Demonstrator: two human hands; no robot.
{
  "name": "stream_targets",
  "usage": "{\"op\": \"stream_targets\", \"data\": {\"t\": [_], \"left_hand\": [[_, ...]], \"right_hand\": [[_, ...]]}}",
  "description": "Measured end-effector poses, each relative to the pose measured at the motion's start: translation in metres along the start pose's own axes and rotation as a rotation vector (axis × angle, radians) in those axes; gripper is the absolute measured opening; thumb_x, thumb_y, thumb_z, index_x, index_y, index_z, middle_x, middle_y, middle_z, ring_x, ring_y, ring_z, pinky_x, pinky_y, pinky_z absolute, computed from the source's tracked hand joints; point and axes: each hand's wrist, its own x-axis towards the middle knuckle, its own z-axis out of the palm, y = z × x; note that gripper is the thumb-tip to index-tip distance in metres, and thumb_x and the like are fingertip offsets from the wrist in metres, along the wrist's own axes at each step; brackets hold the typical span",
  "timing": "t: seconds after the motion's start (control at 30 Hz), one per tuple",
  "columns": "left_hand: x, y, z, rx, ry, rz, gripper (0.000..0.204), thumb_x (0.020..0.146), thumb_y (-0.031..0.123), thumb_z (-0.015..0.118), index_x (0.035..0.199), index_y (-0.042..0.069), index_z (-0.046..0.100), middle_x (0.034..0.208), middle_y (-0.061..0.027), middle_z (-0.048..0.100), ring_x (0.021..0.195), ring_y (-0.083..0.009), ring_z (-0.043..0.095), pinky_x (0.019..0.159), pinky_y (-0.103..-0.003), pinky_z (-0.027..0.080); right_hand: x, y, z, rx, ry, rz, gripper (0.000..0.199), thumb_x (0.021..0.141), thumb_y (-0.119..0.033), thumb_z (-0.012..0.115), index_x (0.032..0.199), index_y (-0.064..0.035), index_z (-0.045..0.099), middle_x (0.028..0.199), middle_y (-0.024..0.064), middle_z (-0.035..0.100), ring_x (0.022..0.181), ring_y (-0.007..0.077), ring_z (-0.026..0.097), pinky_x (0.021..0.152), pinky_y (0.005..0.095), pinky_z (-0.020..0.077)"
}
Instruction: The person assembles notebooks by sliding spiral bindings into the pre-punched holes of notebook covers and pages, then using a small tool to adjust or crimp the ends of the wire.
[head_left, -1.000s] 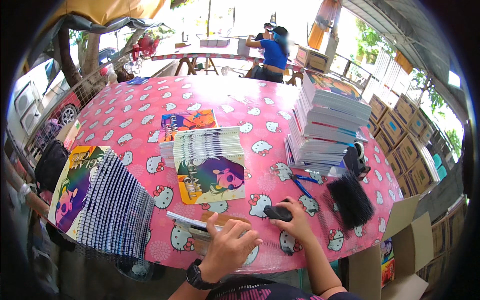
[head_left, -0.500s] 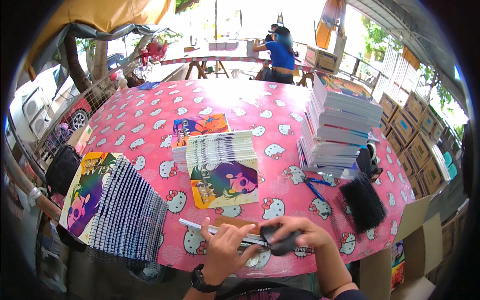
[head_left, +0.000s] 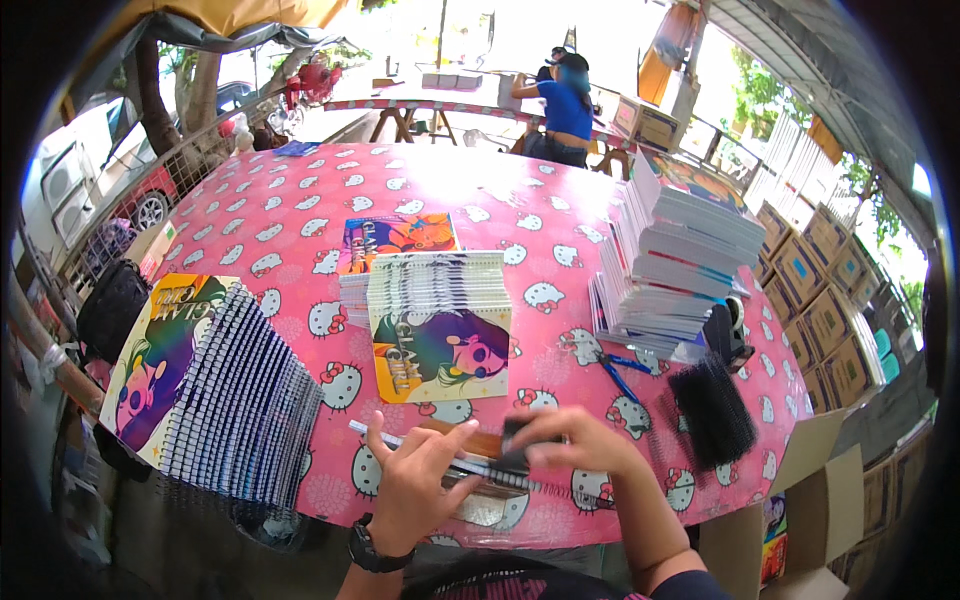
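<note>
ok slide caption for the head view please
Left hand holding a book, right hand gripping a black object at its edge, over a pink tabletop.

Dark block point(head_left: 513, 454) partly hidden by right fingers point(head_left: 550, 428)

Sloping roof point(head_left: 850, 50), seemingly corrugated; glaring daylight beyond pink-covered table point(head_left: 590, 270).

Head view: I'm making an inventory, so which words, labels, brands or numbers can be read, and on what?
I won't copy the wording; here is where it stands.
Left notebook pile: large readable title, top cover.
Middle notebook pile: large readable title, sideways.
Orange-and-blue notebook cover behind it: large title, sideways.
Cardboard boxes at right: print too small to read.
</note>
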Motion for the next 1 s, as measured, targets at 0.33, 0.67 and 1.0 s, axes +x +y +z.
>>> {"op": "stream_targets", "data": {"t": [0.33, 0.67, 1.0], "left_hand": [[-0.008, -0.022, -0.017, 0.043, 0.076, -0.089, 0.063, 0.061, 0.027, 0.083, 0.119, 0.015, 0.059, 0.08, 0.0058, 0.06, 0.086, -0.0144, 0.059, 0.109, -0.056, 0.012], [-0.012, -0.033, -0.012, -0.037, 0.084, -0.066, 0.068, 0.064, 0.024, 0.082, 0.125, 0.014, 0.054, 0.097, -0.0004, 0.06, 0.1, -0.0171, 0.056, 0.109, -0.055, 0.01], [-0.038, -0.07, 0.019, -1.245, 0.471, -0.533, 0.053, 0.078, 0.002, 0.073, 0.126, -0.001, 0.05, 0.107, -0.0063, 0.061, 0.101, -0.0139, 0.057, 0.09, -0.027, 0.046]], "right_hand": [[0.02, -0.006, -0.006, 0.013, 0.016, -0.103, 0.036, 0.083, -0.034, 0.067, 0.099, -0.0024, 0.07, 0.12, 0.0225, 0.06, 0.111, 0.0298, 0.058, 0.093, 0.0389, 0.0439], [0.045, -0.014, 0.006, -0.051, -0.054, 0.034, 0.035, 0.083, -0.032, 0.066, 0.1, -0.0014, 0.071, 0.118, 0.0206, 0.061, 0.108, 0.0284, 0.058, 0.096, 0.0392, 0.0405], [0.051, -0.01, 0.012, 0.31, -0.029, -0.246, 0.039, 0.082, -0.033, 0.068, 0.101, 0.0009, 0.069, 0.123, 0.0202, 0.059, 0.113, 0.0286, 0.056, 0.098, 0.0389, 0.0399]]}}
